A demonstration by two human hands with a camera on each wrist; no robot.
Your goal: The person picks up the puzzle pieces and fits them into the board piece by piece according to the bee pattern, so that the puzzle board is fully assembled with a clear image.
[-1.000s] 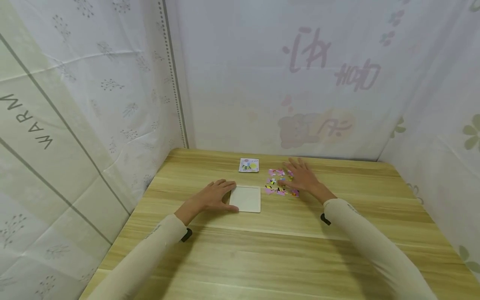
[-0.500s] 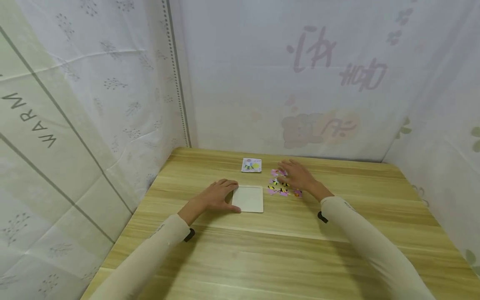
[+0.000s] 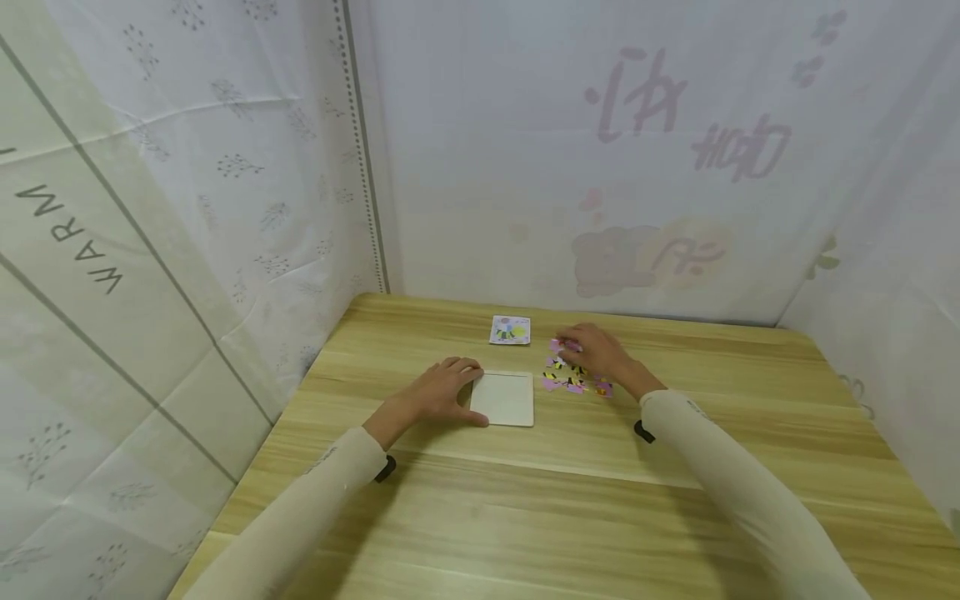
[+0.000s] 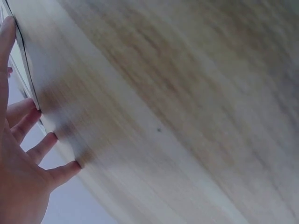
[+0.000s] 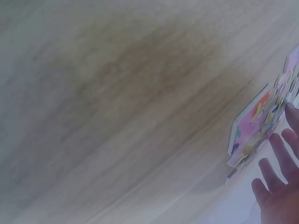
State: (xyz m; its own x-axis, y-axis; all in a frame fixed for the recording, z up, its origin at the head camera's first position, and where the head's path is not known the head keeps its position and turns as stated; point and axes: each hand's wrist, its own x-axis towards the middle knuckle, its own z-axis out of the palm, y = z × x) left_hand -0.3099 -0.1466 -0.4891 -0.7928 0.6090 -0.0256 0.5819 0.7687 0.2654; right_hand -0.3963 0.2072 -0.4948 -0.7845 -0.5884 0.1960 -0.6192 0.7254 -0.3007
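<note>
In the head view, my left hand [image 3: 442,393] lies at the left side of a shallow white square tray [image 3: 504,402], thumb at its near corner and forefinger at its far corner. The other fingers of that hand [image 4: 23,168] spread out straight with tips on the table in the left wrist view. My right hand [image 3: 602,353] bends over pink-and-yellow jigsaw pieces [image 3: 576,385], its fingertips at the back row. Seen from the right wrist, the fingers [image 5: 276,179] stand slightly bent beside the pieces [image 5: 250,123]; I cannot tell whether one is pinched.
Behind the tray lies a small square picture card [image 3: 511,331] with a bee drawing. The wooden table [image 3: 480,517] runs back to a printed white curtain [image 3: 480,167], and more cloth hangs at both sides.
My right hand has drawn its spread fingers in and down over the back row of jigsaw pieces. My left hand stays at the tray. The whole head view has shifted slightly.
</note>
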